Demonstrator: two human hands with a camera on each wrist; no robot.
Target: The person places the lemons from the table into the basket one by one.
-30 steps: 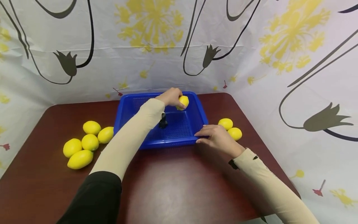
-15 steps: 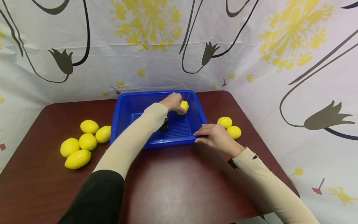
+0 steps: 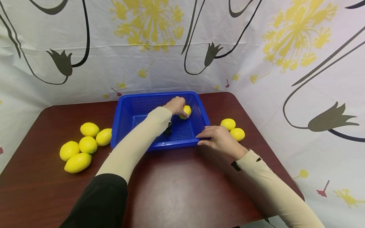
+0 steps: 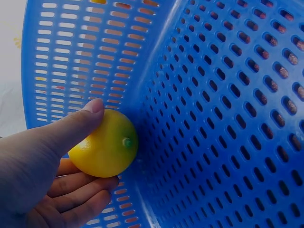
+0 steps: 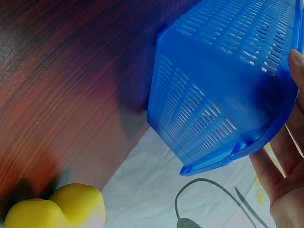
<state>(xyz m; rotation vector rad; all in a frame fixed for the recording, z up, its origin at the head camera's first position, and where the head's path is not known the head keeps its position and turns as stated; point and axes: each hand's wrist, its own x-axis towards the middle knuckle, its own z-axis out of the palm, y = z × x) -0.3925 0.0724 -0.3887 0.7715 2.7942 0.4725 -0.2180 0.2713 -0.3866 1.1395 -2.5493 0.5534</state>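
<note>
My left hand (image 3: pixel 176 106) reaches into a blue perforated plastic basket (image 3: pixel 159 145) and holds a yellow lemon (image 4: pixel 107 147) near its right end. In the left wrist view the thumb lies over the lemon and the fingers are beneath it, close to where the basket's wall meets its floor. At the basket's near right corner my right hand (image 3: pixel 220 141) grips the rim, with thumb and fingers on either side of it in the right wrist view. Beside that hand, two lemons (image 3: pixel 237 134) lie on the table, partly behind it.
Left of the basket, several lemons (image 3: pixel 88 145) sit in a cluster on the dark red-brown table (image 3: pixel 171 183). A patterned white cloth (image 3: pixel 159 69) hangs behind the table and along its right side. A small black object (image 3: pixel 167 129) shows at my left wrist.
My left hand has lowered the lemon further into the basket, toward its floor. The right hand stays on the rim. The head view has shifted slightly.
</note>
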